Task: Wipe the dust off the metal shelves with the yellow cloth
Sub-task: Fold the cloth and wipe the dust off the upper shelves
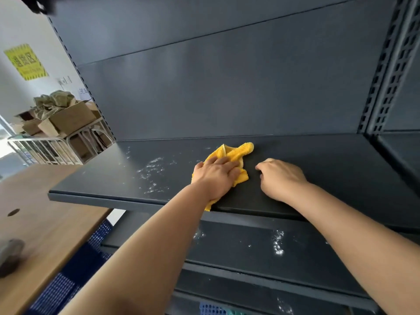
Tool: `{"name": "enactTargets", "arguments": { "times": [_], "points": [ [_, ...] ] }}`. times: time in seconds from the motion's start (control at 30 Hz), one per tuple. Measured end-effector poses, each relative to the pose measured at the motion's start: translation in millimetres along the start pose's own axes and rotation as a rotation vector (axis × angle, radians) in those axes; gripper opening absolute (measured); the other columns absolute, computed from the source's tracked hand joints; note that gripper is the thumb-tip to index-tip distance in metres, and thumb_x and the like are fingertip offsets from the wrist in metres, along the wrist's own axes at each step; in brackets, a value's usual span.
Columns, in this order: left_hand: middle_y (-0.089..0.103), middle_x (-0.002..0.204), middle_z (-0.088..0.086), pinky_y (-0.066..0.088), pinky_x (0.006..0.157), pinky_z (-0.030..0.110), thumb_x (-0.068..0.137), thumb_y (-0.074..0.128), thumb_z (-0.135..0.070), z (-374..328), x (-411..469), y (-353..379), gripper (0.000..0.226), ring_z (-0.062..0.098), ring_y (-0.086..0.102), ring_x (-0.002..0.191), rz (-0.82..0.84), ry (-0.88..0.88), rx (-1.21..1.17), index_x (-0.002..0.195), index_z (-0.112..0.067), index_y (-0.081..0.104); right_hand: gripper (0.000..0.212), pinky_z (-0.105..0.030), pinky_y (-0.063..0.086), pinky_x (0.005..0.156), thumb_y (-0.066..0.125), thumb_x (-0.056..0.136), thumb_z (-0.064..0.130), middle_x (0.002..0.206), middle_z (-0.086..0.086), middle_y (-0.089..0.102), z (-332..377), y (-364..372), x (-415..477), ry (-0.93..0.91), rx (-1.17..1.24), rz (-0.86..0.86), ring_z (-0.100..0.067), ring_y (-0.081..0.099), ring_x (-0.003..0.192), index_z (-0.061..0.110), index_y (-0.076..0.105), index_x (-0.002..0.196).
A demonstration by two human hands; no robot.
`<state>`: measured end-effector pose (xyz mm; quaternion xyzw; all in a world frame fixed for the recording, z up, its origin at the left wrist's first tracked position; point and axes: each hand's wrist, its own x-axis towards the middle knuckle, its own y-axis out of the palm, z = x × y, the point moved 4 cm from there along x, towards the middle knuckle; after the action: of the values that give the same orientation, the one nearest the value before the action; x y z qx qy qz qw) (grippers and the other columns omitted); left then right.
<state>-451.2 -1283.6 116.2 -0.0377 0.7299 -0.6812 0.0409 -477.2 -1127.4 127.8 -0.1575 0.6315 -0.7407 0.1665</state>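
Observation:
The yellow cloth [236,153] lies crumpled on the dark metal upper shelf [329,151]. My left hand [216,176] presses flat on the cloth with straight fingers; part of the cloth sticks out beyond the fingers and under the wrist at the shelf's front edge. My right hand [280,178] rests on the bare shelf just right of the cloth, fingers curled under, holding nothing. White dust [152,171] streaks the shelf left of the cloth. More white dust [278,244] marks the lower shelf [238,246].
A perforated upright [384,87] bounds the shelf on the right. A wooden table [45,223] with a grey object [10,255] stands at the left. Cardboard boxes [68,119] sit on a rack behind it. A blue mesh basket [68,283] is below.

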Motion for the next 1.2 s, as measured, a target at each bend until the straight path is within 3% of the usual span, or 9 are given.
{"name": "enactTargets", "arguments": {
  "times": [0.43, 0.77, 1.03, 1.2],
  "points": [
    [0.029, 0.153, -0.013, 0.022, 0.109, 0.048, 0.099, 0.014, -0.055, 47, 82, -1, 0.05, 0.023, 0.018, 0.143, 0.014, 0.001, -0.002, 0.143, -0.044, 0.036, 0.035, -0.039, 0.048, 0.092, 0.037, 0.1, 0.029, 0.136, 0.001, 0.049, 40, 2, 49, 0.035, 0.018, -0.015, -0.023, 0.051, 0.12, 0.024, 0.051, 0.132],
    [0.03, 0.153, -0.012, 0.023, 0.108, 0.047, 0.099, 0.015, -0.054, 152, 94, -7, 0.05, 0.024, 0.018, 0.144, -0.01, -0.049, -0.003, 0.142, -0.042, 0.037, 0.032, -0.037, 0.047, 0.088, 0.035, 0.1, 0.026, 0.131, 0.001, 0.052, 121, 21, 87, 0.03, 0.006, -0.032, -0.023, 0.053, 0.116, 0.022, 0.054, 0.125],
    [0.027, 0.155, -0.015, 0.02, 0.109, 0.048, 0.098, 0.013, -0.056, 234, 89, -11, 0.051, 0.022, 0.015, 0.146, -0.018, -0.123, -0.024, 0.144, -0.045, 0.033, 0.029, -0.032, 0.041, 0.073, 0.036, 0.1, 0.023, 0.12, -0.003, 0.059, 161, 33, 104, 0.112, -0.046, -0.008, -0.026, 0.057, 0.104, 0.02, 0.057, 0.12],
    [0.027, 0.155, -0.013, 0.019, 0.11, 0.05, 0.099, 0.013, -0.055, 253, 73, -13, 0.051, 0.024, 0.013, 0.146, -0.019, -0.179, -0.037, 0.144, -0.044, 0.034, 0.034, -0.031, 0.041, 0.076, 0.032, 0.101, 0.026, 0.133, -0.002, 0.055, 159, 32, 103, 0.151, -0.06, 0.026, -0.028, 0.055, 0.113, 0.023, 0.056, 0.124]
  ]
}}
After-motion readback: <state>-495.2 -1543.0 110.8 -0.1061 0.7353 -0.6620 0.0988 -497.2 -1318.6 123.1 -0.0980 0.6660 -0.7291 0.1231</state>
